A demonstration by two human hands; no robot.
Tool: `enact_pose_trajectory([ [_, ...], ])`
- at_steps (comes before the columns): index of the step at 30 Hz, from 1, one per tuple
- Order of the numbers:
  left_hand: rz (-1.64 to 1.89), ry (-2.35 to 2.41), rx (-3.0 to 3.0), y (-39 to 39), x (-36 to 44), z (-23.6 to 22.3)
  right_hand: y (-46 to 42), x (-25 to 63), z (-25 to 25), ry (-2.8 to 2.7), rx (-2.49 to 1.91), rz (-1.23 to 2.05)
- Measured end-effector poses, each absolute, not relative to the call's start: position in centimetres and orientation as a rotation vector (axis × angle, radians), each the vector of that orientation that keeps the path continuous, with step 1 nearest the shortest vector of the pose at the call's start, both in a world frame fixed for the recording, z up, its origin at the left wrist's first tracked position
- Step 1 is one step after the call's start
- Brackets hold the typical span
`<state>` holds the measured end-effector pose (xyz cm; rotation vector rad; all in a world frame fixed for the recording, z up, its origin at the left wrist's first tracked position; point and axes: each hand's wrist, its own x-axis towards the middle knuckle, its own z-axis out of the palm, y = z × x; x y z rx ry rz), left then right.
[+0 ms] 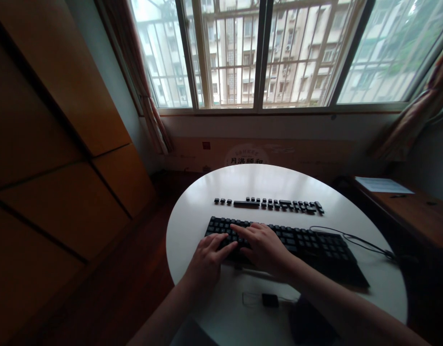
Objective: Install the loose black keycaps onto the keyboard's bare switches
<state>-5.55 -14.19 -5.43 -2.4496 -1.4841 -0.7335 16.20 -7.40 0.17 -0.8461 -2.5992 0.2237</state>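
A black keyboard (pixel 288 242) lies at a slant on the round white table (pixel 192 216). My left hand (pixel 208 254) rests at its near left edge, with thumb and forefinger apart over the lower left keys. Beside it, my right hand (pixel 260 242) lies across the keys, forefinger stretched toward the upper left rows and thumb lower down. No held object shows in either hand, though the palms and some fingertips are hidden. Behind the keyboard, several loose black keycaps (pixel 286 205) stand in rows, a long space bar keycap (pixel 246 204) among them.
A small black block (pixel 270 300) with thin wire loops sits near the table's front. The cable (pixel 365 245) runs off the right side. A wooden desk (pixel 430 216) with a paper sheet (pixel 383 185) stands at right. A wooden cabinet (pixel 62 144) is at left.
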Motion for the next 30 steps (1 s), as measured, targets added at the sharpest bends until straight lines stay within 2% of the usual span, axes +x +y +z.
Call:
enact_pose_trajectory([
  [13,-0.724,-1.545,-2.441,-14.5,-5.2,-5.4,-6.6,16.0,-1.4,-2.503,-0.782,0.370],
  [30,-0.693,-1.559,-2.417,-14.6,-4.9,-5.2,-6.5,16.5,-1.2,-2.635,-0.748,0.216],
])
